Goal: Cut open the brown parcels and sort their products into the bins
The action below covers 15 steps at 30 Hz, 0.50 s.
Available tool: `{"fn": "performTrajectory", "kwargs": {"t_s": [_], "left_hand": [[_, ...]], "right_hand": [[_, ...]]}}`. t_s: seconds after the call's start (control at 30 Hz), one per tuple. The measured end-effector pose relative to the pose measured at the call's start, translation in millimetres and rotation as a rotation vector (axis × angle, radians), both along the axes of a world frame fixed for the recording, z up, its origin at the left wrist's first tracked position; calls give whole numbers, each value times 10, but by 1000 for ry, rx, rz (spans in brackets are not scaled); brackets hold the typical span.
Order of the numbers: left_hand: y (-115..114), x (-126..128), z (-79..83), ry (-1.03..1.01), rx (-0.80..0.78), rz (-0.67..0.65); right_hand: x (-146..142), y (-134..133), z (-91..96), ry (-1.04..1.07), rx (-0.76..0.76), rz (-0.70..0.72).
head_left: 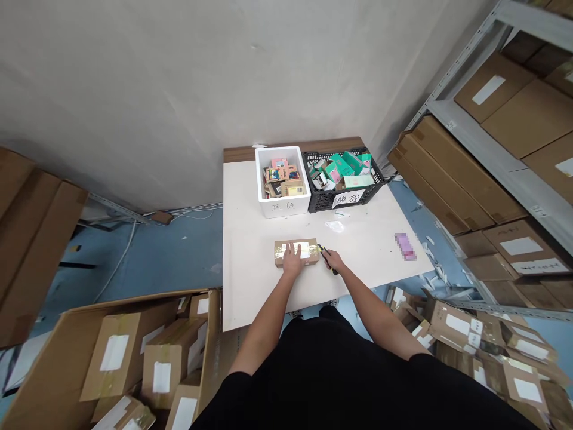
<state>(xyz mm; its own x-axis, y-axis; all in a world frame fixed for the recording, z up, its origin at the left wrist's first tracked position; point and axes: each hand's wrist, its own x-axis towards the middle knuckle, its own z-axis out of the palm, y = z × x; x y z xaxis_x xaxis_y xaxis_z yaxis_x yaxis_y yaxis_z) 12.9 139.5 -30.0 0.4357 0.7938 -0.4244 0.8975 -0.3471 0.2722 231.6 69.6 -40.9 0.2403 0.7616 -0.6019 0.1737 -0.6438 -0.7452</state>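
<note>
A small cardboard box (278, 253) with clear tape and a white label lies on the white table (250, 286). My left hand (292, 259) rests on top of it, fingers spread over the label. In my right hand (332, 260) is a black and yellow box cutter (323, 249), gripped with closed fingers. Its front end is at the right end of the box; whether the blade touches the cardboard is too small to tell.
Behind the box stand a white foam bin (283, 208) and a black plastic crate (319, 202), both holding small packages. A blurred purple item (405, 246) lies at the right. A large carton (213, 322) of parcels stands left, shelving (483, 143) and piled boxes (456, 322) right.
</note>
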Motion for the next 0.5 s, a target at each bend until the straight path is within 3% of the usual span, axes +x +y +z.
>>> {"fn": "performTrajectory", "kwargs": {"t_s": [0.17,0.37,0.43,0.5], "left_hand": [[-53,23,-48,-38,10,23],[-48,48,-12,10,42,7],[29,23,38,17,42,-12],[162,-52,97,5,35,-42]], "right_hand": [[56,-109,0,-33,13,87],[43,-463,-44,9,1,138],[35,-602,-85,35,14,93],[-15,-713,-141,34,40,-54]]}}
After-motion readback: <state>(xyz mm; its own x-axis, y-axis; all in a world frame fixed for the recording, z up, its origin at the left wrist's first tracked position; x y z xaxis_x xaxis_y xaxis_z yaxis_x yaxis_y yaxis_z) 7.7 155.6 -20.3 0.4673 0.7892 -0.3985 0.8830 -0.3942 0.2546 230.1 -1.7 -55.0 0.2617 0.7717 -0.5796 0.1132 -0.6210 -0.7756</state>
